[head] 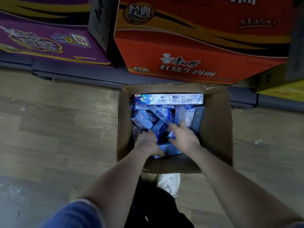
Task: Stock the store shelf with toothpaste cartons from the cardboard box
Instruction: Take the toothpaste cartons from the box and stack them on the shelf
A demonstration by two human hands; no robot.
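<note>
An open cardboard box (215,125) stands on the floor, holding several blue toothpaste cartons in a loose jumble. One long shiny carton (169,99) lies flat along the far side. Both my hands are down inside the box. My left hand (148,143) reaches among the cartons at the near left, its fingers curled around a blue carton (169,149) lying at the near side. My right hand (182,137) grips the end of another carton (171,135) in the pile, thumb and fingers around it. The store shelf is not in view.
A big red noodle carton (197,46) and a purple one (49,38) stand on a low dark platform (79,73) just behind the box. A yellow box (283,86) sits at the right. Wood-look floor lies all around. My white shoe (169,183) is near the box's front edge.
</note>
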